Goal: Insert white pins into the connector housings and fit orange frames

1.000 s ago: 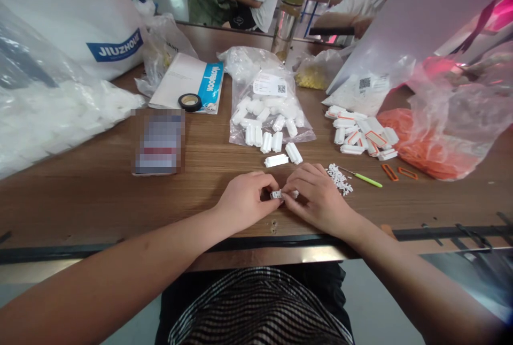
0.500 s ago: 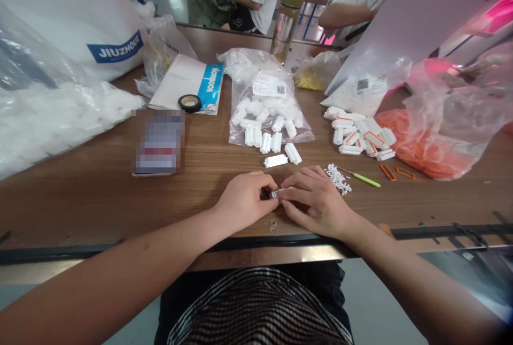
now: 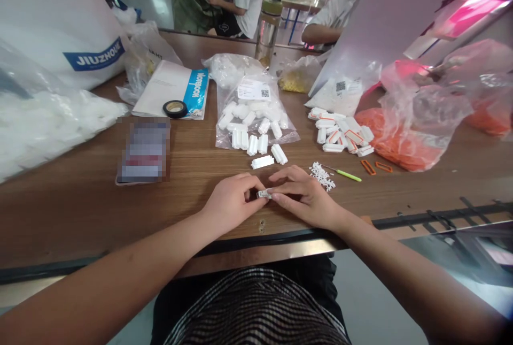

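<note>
A small white plastic housing (image 3: 263, 194) with dark openings along its face is held low over the table edge. My left hand (image 3: 230, 200) pinches it between thumb and forefinger. At its right end, the thumb and forefinger of my right hand (image 3: 306, 198) close on it, while the other fingers are loosely bent. Two loose white housings, one of them lying sideways (image 3: 262, 162), rest just beyond my hands. Right of my right hand lie a heap of tiny white pieces (image 3: 321, 176) and a thin pick with a green handle (image 3: 348, 175).
A clear bag of white housings (image 3: 256, 112) lies ahead. Housings with orange frames (image 3: 340, 131) are piled at the right, near loose orange frames (image 3: 368, 167) and a bag of orange parts (image 3: 401, 142). A phone (image 3: 145, 150), notebook (image 3: 160, 88) and black tape roll (image 3: 175, 108) lie left.
The camera view has turned slightly right, so the scene sits further left. My right fingers have spread a little, and more of the white housing shows between my hands.
</note>
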Motion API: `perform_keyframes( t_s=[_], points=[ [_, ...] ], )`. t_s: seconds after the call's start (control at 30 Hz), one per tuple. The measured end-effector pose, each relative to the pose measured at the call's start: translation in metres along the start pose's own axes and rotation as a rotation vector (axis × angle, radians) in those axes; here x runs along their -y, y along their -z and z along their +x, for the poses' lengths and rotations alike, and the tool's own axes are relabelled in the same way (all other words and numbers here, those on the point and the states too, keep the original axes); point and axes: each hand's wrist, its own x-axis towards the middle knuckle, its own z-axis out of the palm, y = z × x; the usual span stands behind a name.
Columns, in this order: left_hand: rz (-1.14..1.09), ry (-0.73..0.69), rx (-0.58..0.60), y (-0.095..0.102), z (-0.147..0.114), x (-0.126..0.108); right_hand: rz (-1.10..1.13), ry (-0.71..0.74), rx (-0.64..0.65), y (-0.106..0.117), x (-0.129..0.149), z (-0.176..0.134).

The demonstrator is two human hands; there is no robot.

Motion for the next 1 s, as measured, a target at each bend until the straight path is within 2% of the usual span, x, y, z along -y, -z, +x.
perform_keyframes(
  t_s=[0.07, 0.13, 0.17, 0.23, 0.3, 0.4, 0.53, 0.73, 0.87, 1.0],
  points=[
    [0.002, 0.010, 0.000, 0.000, 0.000, -0.001, -0.012, -0.115, -0.179, 0.016, -0.007, -0.010],
    [0.005, 0.018, 0.003, 0.000, 0.001, -0.001, -0.160, -0.341, -0.389, 0.038, -0.020, -0.023],
    [0.006, 0.022, 0.005, 0.000, 0.001, -0.001, -0.270, -0.483, -0.417, 0.050, -0.028, -0.030],
    [0.011, 0.029, 0.006, 0.000, 0.002, -0.001, -0.449, -0.750, -0.326, 0.068, -0.044, -0.044],
    [0.018, 0.034, 0.008, 0.000, 0.003, -0.001, -0.525, -0.854, -0.233, 0.078, -0.058, -0.055],
    [0.025, 0.040, 0.013, 0.000, 0.003, -0.001, -0.542, -0.879, -0.197, 0.075, -0.067, -0.061],
    [0.038, 0.037, 0.014, 0.000, 0.003, -0.002, -0.594, -0.895, -0.195, 0.066, -0.066, -0.057],
    [0.032, 0.028, 0.014, 0.000, 0.003, -0.002, -0.605, -0.870, -0.176, 0.065, -0.067, -0.056],
    [0.020, 0.013, 0.003, 0.000, 0.002, -0.001, -0.567, -0.862, -0.222, 0.068, -0.066, -0.051],
    [0.013, 0.024, 0.011, 0.000, 0.001, -0.001, -0.442, -0.836, -0.298, 0.065, -0.046, -0.036]
  ],
)
